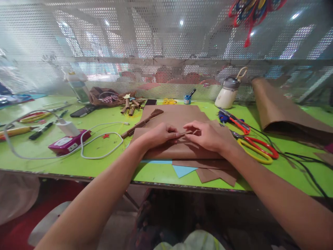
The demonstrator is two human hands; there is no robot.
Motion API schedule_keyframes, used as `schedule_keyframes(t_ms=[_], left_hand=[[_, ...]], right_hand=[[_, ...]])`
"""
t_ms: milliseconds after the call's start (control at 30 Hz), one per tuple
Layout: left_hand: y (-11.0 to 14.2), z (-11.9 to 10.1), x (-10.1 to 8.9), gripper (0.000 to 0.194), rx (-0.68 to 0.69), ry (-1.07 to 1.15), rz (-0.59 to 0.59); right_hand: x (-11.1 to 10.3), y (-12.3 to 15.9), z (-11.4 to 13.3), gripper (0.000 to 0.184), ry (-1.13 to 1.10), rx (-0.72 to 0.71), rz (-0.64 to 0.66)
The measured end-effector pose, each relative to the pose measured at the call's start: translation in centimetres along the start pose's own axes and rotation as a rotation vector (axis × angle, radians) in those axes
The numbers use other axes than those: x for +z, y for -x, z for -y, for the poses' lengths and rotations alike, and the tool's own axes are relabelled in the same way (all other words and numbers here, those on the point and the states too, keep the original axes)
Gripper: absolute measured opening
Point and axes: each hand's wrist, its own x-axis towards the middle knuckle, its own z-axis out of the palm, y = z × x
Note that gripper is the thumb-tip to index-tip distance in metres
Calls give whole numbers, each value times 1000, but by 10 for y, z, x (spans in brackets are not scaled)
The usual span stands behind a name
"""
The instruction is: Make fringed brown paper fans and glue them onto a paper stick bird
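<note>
A narrow strip of brown paper (185,133) runs between my two hands, just above a stack of brown paper sheets (177,114). My left hand (164,134) pinches its left end between thumb and fingers. At the other end, my right hand (204,134) has thumb and fingertips closed around the strip. Beside my left hand lies a rolled brown paper piece with a fringed end (143,123). Light blue paper (183,171) pokes out under the brown sheets at the table's front edge.
Right of the sheets lie red-and-yellow scissors (260,149), red-handled scissors (238,123) and black cables. A large brown paper roll (291,111) and a cream bottle (227,93) stand behind. A purple power strip (68,142) with white cable occupies the left; a small blue jar (187,99) stands at the back.
</note>
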Motion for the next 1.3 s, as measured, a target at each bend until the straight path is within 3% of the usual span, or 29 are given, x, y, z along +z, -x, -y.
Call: schedule_keyframes(t_ms=[67,200,467,600,700,867,1100,1300], left_hand=[[-1,-1,1,41,-4,21,-18],[-1,-3,4,38,-35,113,-6],[-1,-5,6,29,-83,300,1],[1,-7,4,28,-67,288,-19],[1,-8,5,30,-55,256,-48],[0,-8,6,33,-63,221,-78],[4,-4,0,33,-54,278,65],[5,-10,1,30,-8,119,9]], right_hand=[[1,-1,2,23,-85,92,18],[3,-1,6,32,-224,239,3],[1,-1,2,29,-347,353,-79],[1,-3,0,30,-450,351,-84],[3,-2,3,31,-506,349,-19],[3,-1,6,30,-438,344,-18],[-5,-1,2,30,-361,297,-32],[-5,-3,-2,30,-455,324,-45]])
